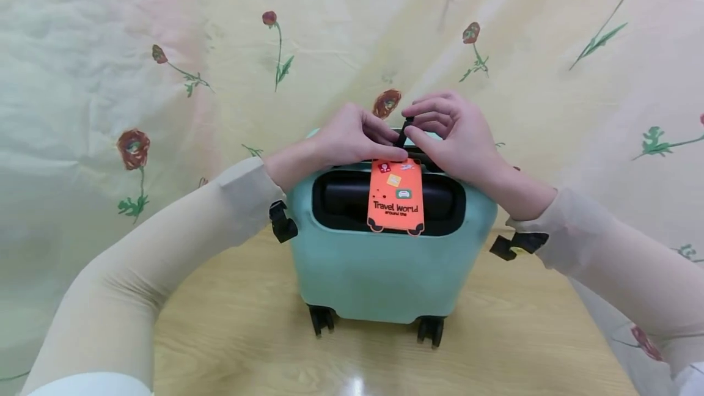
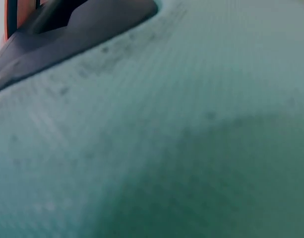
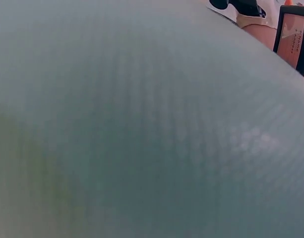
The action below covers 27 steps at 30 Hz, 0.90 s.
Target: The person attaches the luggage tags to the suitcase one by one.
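A mint-green suitcase (image 1: 379, 274) stands upright on its wheels, its black recessed handle facing me. An orange luggage tag (image 1: 395, 191) printed "Travel World" hangs over that handle area. With thumb and fingers, my left hand (image 1: 354, 136) pinches the tag's top end, where the black strap (image 1: 404, 132) rises. My right hand (image 1: 462, 136) pinches the upper part of this strap between thumb and fingers. In the right wrist view the tag's back (image 3: 292, 37) shows a clear window with a name card. The left wrist view is mostly suitcase shell (image 2: 191, 99), the tag's edge at its top left.
The suitcase's black wheels (image 1: 431, 330) rest on a wood-grain table (image 1: 231, 316). Close behind hangs a pale curtain (image 1: 335, 35) with a flower pattern. Black camera mounts (image 1: 283, 222) sit at both wrists, near the suitcase's sides.
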Tool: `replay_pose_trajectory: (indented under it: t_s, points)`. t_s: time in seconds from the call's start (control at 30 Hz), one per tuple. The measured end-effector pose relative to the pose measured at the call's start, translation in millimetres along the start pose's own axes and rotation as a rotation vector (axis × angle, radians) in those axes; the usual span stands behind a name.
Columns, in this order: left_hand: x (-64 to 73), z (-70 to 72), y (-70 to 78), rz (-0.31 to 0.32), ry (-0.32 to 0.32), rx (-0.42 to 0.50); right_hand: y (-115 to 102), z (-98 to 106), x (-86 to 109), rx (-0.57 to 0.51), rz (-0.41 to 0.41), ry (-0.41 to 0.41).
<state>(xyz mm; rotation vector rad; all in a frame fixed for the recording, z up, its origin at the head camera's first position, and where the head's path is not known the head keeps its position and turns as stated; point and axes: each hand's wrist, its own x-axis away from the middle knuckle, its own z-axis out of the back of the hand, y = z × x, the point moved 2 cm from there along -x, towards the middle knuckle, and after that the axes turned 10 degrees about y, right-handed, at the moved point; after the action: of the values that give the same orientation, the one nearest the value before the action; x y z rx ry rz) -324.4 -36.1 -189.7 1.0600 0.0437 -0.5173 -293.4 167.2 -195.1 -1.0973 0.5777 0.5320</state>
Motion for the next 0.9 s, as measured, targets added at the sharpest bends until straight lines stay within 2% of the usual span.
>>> replay_pose_trajectory:
  t_s: [0.23, 0.4, 0.57, 0.7, 0.9]
  points:
    - [-1.0, -0.5, 2.6, 0.043, -0.017, 0.077, -4.2, 0.8, 1.7, 0.059, 0.075, -0.006]
    - [-0.2, -0.2, 1.5, 0.081, -0.020, 0.096, -4.6, -0.2, 3.7, 0.108, 0.081, -0.026]
    - [0.5, 1.7, 2.1, 0.095, -0.029, 0.090, -6.1, -1.2, 3.6, 0.083, 0.077, -0.053]
    - [-0.7, -0.1, 2.3, 0.092, -0.061, 0.088, -5.2, 0.4, 5.4, 0.057, 0.085, -0.049]
    - [-2.3, -2.5, 2.0, 0.052, -0.056, 0.098, -5.8, 1.9, 7.6, 0.055, 0.116, -0.054]
